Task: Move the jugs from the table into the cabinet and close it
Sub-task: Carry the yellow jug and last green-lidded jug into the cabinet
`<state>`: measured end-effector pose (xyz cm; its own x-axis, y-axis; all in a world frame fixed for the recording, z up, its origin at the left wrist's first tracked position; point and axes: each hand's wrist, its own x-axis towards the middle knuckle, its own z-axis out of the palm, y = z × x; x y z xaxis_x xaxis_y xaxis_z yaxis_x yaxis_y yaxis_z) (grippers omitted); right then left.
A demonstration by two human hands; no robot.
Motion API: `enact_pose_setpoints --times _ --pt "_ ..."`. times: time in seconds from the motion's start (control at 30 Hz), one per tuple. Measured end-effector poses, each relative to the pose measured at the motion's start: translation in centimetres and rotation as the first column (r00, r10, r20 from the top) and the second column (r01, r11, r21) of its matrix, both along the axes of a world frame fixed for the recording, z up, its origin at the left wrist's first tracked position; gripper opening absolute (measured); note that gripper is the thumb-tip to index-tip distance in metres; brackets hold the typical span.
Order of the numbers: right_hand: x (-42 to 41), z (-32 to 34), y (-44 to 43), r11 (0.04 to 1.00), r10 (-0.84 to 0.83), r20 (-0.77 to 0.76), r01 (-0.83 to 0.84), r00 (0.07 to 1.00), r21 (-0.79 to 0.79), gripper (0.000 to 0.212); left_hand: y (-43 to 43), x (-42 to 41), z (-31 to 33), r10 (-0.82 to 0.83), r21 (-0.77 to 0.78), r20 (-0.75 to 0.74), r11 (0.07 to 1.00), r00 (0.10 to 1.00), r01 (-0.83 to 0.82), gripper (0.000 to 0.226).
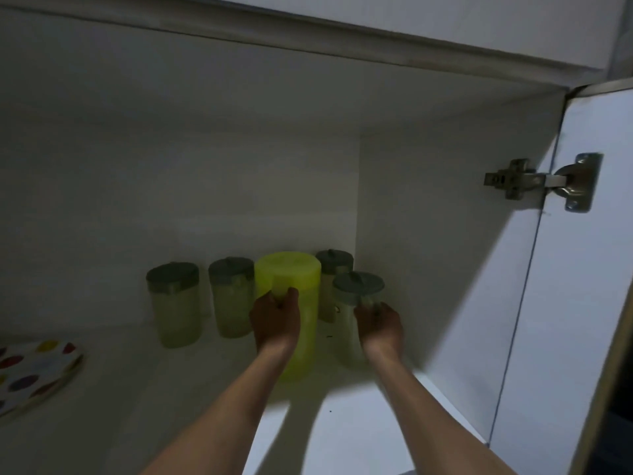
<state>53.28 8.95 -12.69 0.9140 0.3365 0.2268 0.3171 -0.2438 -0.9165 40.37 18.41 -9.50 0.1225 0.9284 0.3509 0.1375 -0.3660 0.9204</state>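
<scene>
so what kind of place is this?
Likely a home kitchen cupboard: white cabinet interior with its door swung open on a metal hinge, lidded clear jugs, a yellow jug, and a spotted plate.

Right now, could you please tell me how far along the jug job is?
Three clear grey-lidded jugs already stand on the cabinet shelf. The left hand holds the tall yellow-green jug and the right hand another grey-lidded jug. The white cabinet door is open, not yet closed.

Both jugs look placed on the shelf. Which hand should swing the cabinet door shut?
Right, probably. The open door hangs on the right side, nearest the right hand on the grey-lidded jug. The left hand holds the yellow jug, farther away.
</scene>
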Motion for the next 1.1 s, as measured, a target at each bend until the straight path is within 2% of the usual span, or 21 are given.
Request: enact_pose_setpoints --times 0.17,0.37,0.57,0.73,0.9,1.1 --pt "1.9 -0.6 1.2 1.000 -0.008 -0.048 0.009 0.999 0.007 0.019 0.9 2.8 -0.7 -0.047 0.068 0.029 0.997 0.998 0.045 0.055" --pt "2.8 -1.0 1.3 1.000 0.002 -0.031 -0.002 1.000 -0.001 0.019 0.6 4.9 -0.8 -0.057 0.056 0.044 0.997 0.997 0.055 0.056" --pt "2.8 -0.8 0.8 1.000 0.017 -0.024 -0.018 1.000 -0.025 0.019 0.8 5.7 -1.0 -0.069 -0.003 -0.036 0.998 0.997 0.068 0.039" --pt "2.4 -0.4 0.1 0.998 0.035 -0.022 -0.036 0.999 -0.043 0.018 0.1 4.9 -0.8 -0.039 0.014 -0.171 0.999 0.985 0.042 0.057" --pt "1.7 0.2 -0.7 0.991 0.062 -0.018 -0.063 0.998 -0.115 0.044 -0.7 3.9 -0.2 -0.001 0.044 -0.173 0.999 0.985 0.009 0.053" --pt "0.5 1.1 -2.2 0.939 0.050 0.119 -0.006 0.992 -0.343 0.082 -1.4 2.5 0.8 0.137 0.110 -0.222 0.987 0.965 -0.115 0.058"
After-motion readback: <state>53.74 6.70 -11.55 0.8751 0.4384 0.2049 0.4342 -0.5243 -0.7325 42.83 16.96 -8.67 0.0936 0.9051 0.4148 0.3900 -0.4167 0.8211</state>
